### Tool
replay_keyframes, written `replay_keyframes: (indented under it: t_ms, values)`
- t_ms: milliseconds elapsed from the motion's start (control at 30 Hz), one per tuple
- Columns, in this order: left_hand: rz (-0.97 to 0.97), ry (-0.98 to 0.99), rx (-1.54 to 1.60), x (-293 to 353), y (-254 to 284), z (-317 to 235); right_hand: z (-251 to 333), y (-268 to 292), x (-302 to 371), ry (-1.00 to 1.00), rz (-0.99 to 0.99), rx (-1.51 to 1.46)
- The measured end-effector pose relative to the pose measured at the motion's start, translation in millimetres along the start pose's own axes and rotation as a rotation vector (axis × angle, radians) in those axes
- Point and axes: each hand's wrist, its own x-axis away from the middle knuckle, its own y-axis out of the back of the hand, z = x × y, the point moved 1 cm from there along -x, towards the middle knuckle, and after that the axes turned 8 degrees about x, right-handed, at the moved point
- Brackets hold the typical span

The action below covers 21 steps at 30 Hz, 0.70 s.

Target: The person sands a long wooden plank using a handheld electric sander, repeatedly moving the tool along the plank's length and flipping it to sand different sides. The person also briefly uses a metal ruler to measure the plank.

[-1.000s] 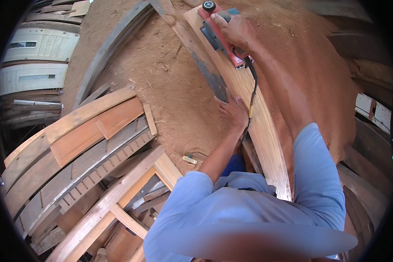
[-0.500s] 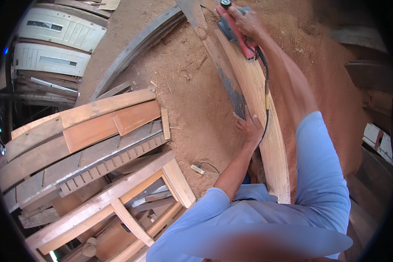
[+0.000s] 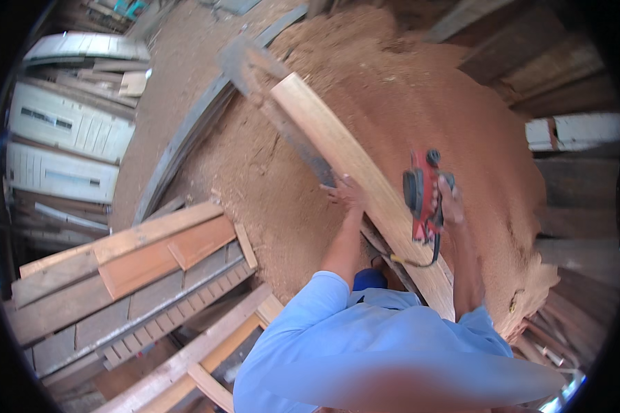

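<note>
A pale wooden plank slants away from my body, lying along a darker, weathered beam. My left hand rests at the plank's left edge, its fingers spread over the dark wood. My right hand grips a red and black electric hand planer, held just right of the plank and turned on its side. From the planer, a dark cord with a yellowish section loops back across the plank toward me.
Reddish sawdust is heaped to the right and beyond the plank. At left lie stacked boards and a wooden frame. White panelled doors stand farther left. A curved grey beam lies on the ground; dark timbers line the right.
The planer in my right hand has come back from the plank's far part, off to its right side, and tipped over. My left hand remains at the plank's left edge. The view has shifted.
</note>
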Motion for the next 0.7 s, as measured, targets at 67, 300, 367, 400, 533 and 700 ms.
replay_keyframes:
  t_ms: [67,300,367,400,533,700]
  values:
    - [0.043,0.042,-0.011,-3.5,-3.1,-2.1,-28.8,49.1,53.3,-0.012,-0.151,-0.044]
    - [0.264,0.059,-0.192,-9.0,-5.6,-3.4,-140.6,194.0,238.0,0.017,-0.619,-0.182]
    - [0.231,-0.177,-0.377,11.0,20.7,-24.9,-171.4,224.9,290.5,0.126,-0.715,-0.275]
    - [-0.040,-0.359,-0.560,4.9,36.3,-18.8,-180.5,236.3,300.2,0.147,-0.701,-0.355]
    - [0.351,-1.230,-0.750,179.7,47.8,33.7,-257.2,264.1,448.6,0.057,-0.977,-0.608]
    - [0.930,-1.797,-0.789,418.7,54.4,153.8,-337.3,277.6,559.8,-0.021,-1.226,-0.706]
